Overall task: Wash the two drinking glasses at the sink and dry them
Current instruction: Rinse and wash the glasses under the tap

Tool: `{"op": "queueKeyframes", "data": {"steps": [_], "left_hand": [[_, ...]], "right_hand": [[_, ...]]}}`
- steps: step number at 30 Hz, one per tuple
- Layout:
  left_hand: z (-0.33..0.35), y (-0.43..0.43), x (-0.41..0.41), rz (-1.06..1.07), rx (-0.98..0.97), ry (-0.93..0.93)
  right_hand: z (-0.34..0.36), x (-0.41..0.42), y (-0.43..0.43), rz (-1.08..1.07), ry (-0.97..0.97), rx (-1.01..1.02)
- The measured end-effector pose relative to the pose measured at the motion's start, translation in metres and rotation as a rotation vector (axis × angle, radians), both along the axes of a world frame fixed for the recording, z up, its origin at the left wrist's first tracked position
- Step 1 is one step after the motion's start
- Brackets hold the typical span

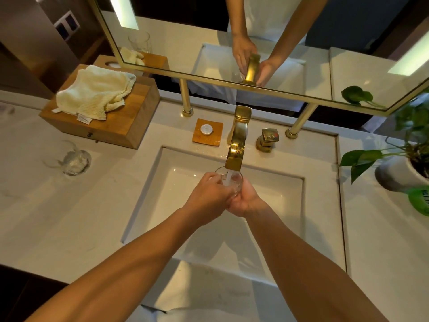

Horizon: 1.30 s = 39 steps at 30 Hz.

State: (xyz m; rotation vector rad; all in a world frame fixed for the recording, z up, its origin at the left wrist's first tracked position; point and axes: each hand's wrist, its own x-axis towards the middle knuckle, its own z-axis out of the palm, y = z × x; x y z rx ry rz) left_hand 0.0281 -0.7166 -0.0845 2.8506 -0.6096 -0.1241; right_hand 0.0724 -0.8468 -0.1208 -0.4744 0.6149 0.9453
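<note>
A clear drinking glass [233, 180] sits under the gold tap [236, 145] over the white sink [267, 189], and water runs into it. My right hand [243, 198] cups the glass from below and the right. My left hand [209, 194] grips its near left side, fingers curled at the rim. A second clear glass [73, 159] stands alone on the counter at the left. A cream cloth [95, 92] lies crumpled on a wooden box [116, 126] behind that glass.
A gold tap handle [267, 139] stands right of the spout. A wooden soap dish [207, 134] with a round soap sits left of it. A potted plant [404, 166] stands at the right edge. The mirror's gold posts [185, 98] rise behind the sink.
</note>
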Motion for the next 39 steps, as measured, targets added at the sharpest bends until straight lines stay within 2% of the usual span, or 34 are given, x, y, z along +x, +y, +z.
{"op": "queueKeyframes", "data": {"steps": [3,5,8,10,13,17,19,22,24,28,31,33,35,37,39], "left_hand": [[-0.002,0.010,-0.010,0.199,-0.273,-0.048],[-0.003,0.010,-0.010,0.353,-0.472,0.009],[-0.006,0.002,-0.004,0.595,-0.751,0.294],[-0.008,-0.003,0.002,0.647,-0.832,0.448],[-0.014,-0.007,0.011,0.611,-0.870,0.448],[-0.014,-0.012,0.014,0.594,-0.866,0.405],[-0.013,-0.014,0.013,0.608,-0.872,0.403],[-0.012,-0.016,0.011,0.649,-0.880,0.409],[-0.014,-0.016,0.010,0.680,-0.881,0.415],[-0.016,-0.015,0.013,0.701,-0.876,0.417],[-0.015,-0.016,0.015,0.682,-0.856,0.405],[-0.015,-0.018,0.015,0.670,-0.850,0.393],[-0.014,-0.018,0.015,0.673,-0.854,0.379],[-0.013,-0.018,0.014,0.676,-0.860,0.378],[-0.011,-0.018,0.014,0.672,-0.863,0.388]], "right_hand": [[0.010,0.000,0.006,-0.022,0.013,0.083],[0.014,0.002,0.008,-0.022,0.005,0.046],[0.013,0.003,0.007,-0.024,0.027,-0.021],[0.015,0.001,0.005,0.013,0.036,-0.028],[0.024,0.000,0.001,0.102,-0.013,-0.034],[0.029,0.001,-0.012,0.179,-0.100,-0.214],[0.033,0.005,-0.022,0.246,-0.211,-0.443],[0.043,0.013,-0.038,0.440,-0.514,-0.920],[0.050,0.020,-0.047,0.503,-0.718,-1.069],[0.063,0.033,-0.062,0.450,-1.129,-1.446],[0.071,0.049,-0.074,0.341,-1.315,-1.719],[0.076,0.063,-0.079,0.404,-1.371,-1.815],[0.077,0.073,-0.082,0.612,-1.387,-1.855],[0.073,0.080,-0.084,0.761,-1.395,-1.844],[0.068,0.087,-0.085,0.799,-1.381,-1.815]]}}
